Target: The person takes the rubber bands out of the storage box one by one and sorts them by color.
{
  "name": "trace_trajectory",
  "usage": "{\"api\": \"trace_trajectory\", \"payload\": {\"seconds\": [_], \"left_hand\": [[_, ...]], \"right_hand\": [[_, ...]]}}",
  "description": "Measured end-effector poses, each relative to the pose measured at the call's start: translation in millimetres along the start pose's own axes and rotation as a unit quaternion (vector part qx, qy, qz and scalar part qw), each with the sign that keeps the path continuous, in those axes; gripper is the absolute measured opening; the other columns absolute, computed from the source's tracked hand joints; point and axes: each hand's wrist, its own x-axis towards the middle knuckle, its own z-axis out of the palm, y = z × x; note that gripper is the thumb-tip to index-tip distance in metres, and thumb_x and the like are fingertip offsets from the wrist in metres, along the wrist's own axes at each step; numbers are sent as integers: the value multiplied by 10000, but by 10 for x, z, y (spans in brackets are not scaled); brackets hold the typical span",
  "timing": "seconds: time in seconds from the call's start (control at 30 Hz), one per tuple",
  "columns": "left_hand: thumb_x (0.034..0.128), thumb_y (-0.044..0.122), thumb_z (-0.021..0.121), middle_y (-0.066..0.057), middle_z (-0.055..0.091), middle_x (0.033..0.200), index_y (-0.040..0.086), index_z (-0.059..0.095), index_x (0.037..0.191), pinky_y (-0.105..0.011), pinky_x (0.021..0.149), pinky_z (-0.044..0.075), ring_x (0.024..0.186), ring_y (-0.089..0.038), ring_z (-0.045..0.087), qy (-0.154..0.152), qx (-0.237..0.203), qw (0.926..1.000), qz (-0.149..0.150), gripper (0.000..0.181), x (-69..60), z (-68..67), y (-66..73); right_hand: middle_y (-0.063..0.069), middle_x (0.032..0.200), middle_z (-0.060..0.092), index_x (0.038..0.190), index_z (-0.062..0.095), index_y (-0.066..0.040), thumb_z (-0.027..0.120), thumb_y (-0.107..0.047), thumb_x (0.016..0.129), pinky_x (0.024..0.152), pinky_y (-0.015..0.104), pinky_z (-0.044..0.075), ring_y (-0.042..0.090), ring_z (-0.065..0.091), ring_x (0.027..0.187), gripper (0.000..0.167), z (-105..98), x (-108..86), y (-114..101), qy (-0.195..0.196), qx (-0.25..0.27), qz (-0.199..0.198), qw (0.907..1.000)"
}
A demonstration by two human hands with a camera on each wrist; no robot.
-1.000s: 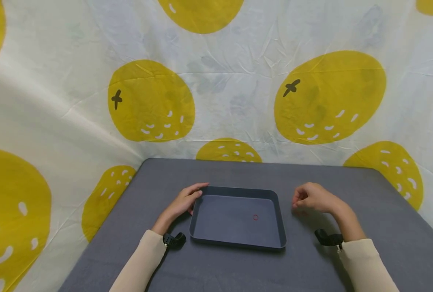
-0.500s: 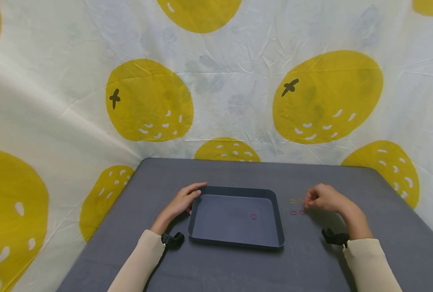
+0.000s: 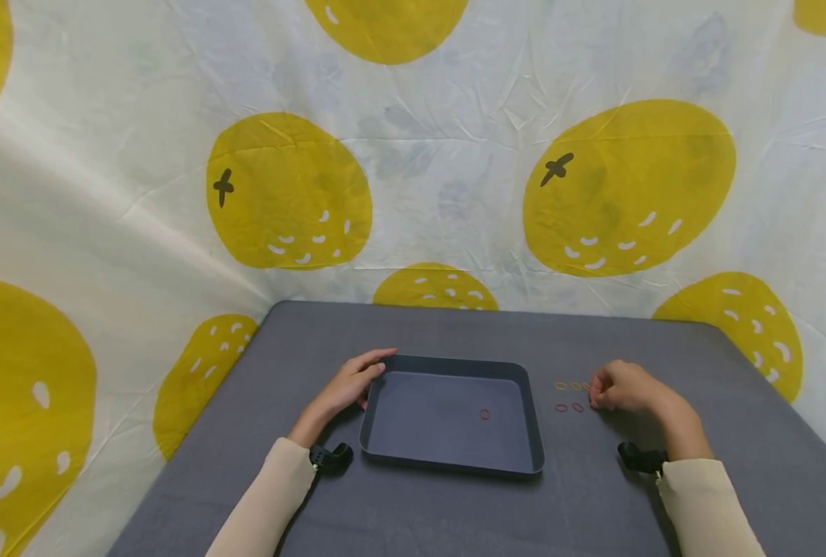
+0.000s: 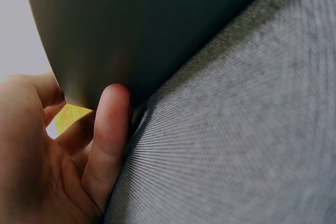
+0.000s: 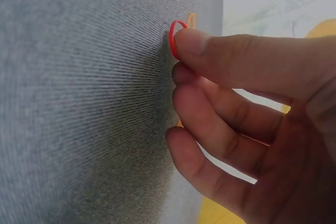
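Observation:
My left hand (image 3: 353, 383) holds the near-left side of a dark grey tray (image 3: 452, 466), its thumb at the rim. In the left wrist view, fingers (image 4: 111, 129) lie against the tray's outer wall (image 4: 105, 35). One red rubber band (image 3: 485, 415) lies inside the tray. Right of it, my right hand (image 3: 625, 387) is low over the table with thumb and fingertips together. The right wrist view has it pinching at a red rubber band (image 5: 172, 40), partly covered by the thumb. Yellow rubber bands (image 3: 561, 385) and red ones (image 3: 561, 408) lie in two rows beside these fingertips.
The table (image 3: 448, 514) has a grey cloth surface. Behind and left of it hangs a white curtain (image 3: 448, 209) with large yellow fruit prints. Both wrists wear small black cameras (image 3: 641, 458). A dark cable runs along the left forearm.
My right hand has moved right and slightly toward me, uncovering yellow and red rubber bands on the table. The left hand, tray and band inside it have stayed put.

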Motion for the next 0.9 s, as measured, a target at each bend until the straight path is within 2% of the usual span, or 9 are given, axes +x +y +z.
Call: {"api": "trace_trajectory", "payload": {"seconds": [0.13,0.37,0.57,0.9], "left_hand": [[1113,187,469,-144,500,839,157,498,1552,-347,508,574,595,-139,474,-5,9,10000,8,441,-4,-1,8],[1115,293,472,-52,473,798,294,514,1536,-375,504,582,595,-135,464,162,217,9996,46,422,140,20,-323],[1110,280,484,-23,453,733,273,519,1536,-371,494,578,584,-130,455,206,219,9995,33,427,149,25,-330],[1116,278,473,-49,476,777,260,505,1547,-354,489,568,586,-135,473,159,145,9997,70,432,139,19,-320]], "right_hand": [[-44,674,573,772,683,-79,745,-50,835,562,251,390,109,498,629,93,12,5,17,-36,51,3,10000],[-31,680,580,775,699,-73,720,-35,846,562,272,406,137,510,641,83,11,-11,-12,-23,69,67,10000],[-28,700,614,792,735,-67,684,-11,841,586,275,405,128,507,657,90,-21,-20,-23,88,-75,57,9999],[-48,669,593,787,731,-89,696,-56,866,604,275,396,123,504,664,92,-23,4,-47,222,-241,15,9995]]}}
